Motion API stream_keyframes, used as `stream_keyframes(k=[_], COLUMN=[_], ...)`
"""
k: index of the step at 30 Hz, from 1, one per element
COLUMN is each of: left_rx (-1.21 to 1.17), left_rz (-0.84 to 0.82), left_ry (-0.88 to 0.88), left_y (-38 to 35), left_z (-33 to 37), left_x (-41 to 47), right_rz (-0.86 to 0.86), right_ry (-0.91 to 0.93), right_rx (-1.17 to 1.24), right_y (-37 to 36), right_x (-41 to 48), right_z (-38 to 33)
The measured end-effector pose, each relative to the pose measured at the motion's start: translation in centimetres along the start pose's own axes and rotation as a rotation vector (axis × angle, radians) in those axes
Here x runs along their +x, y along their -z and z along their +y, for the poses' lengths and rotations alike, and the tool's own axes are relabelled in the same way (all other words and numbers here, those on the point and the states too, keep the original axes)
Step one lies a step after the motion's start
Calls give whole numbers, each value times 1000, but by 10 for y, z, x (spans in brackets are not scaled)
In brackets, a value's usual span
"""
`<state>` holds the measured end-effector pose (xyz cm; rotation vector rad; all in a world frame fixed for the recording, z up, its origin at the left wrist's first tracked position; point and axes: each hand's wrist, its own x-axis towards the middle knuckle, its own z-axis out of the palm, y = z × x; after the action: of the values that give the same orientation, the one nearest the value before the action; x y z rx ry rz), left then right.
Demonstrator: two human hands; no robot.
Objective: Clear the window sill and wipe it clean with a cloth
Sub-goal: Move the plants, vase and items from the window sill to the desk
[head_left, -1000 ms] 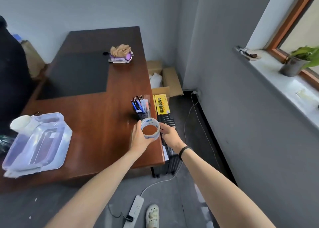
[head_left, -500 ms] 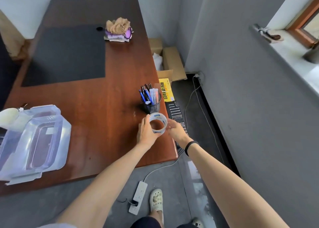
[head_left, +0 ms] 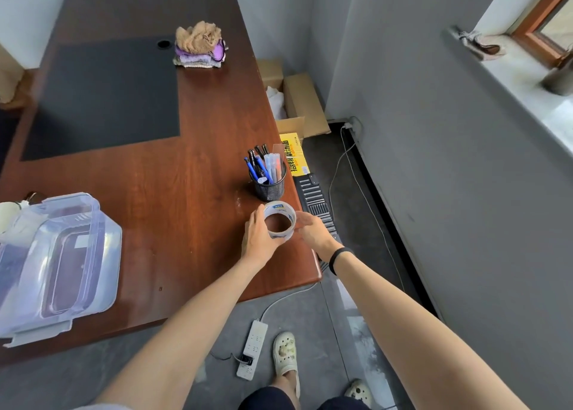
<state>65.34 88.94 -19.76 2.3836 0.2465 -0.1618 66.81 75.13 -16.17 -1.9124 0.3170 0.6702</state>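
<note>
Head view: left hand [head_left: 259, 237] and right hand [head_left: 313, 231] cup the tape roll [head_left: 279, 212] over the desk [head_left: 173, 192] corner, just beside the pen holder [head_left: 270, 188], fingers curled round its rim. Clearing step, I'd say. Next: set it down, release, return to the window sill [head_left: 521, 73], not yet bare.

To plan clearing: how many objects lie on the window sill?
2: a beige-and-brown item at the sill's far end, a grey pot nearer. More may be cropped out.
</note>
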Motion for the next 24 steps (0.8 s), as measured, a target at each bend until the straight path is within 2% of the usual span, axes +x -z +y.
stream_keyframes(k=[7,9,12,17,24], left_rx=[7,77,254,308,236], left_rz=[-36,-39,50,14,-2], left_ry=[-10,-17,-74,-285,-406], left_y=[-4,-3,1,6,-26], left_z=[-1,1,11,61,165], left_x=[1,-2,-11,-17,-20], right_rz=[-4,-5,-4,66,223], right_ry=[-29,-33,-20,66,135], right_rx=[19,15,-6,-90,-84], right_y=[3,4,6,40,146], right_x=[-1,-3,-9,-23,-64], right_z=[-1,-3,-5,-14,2])
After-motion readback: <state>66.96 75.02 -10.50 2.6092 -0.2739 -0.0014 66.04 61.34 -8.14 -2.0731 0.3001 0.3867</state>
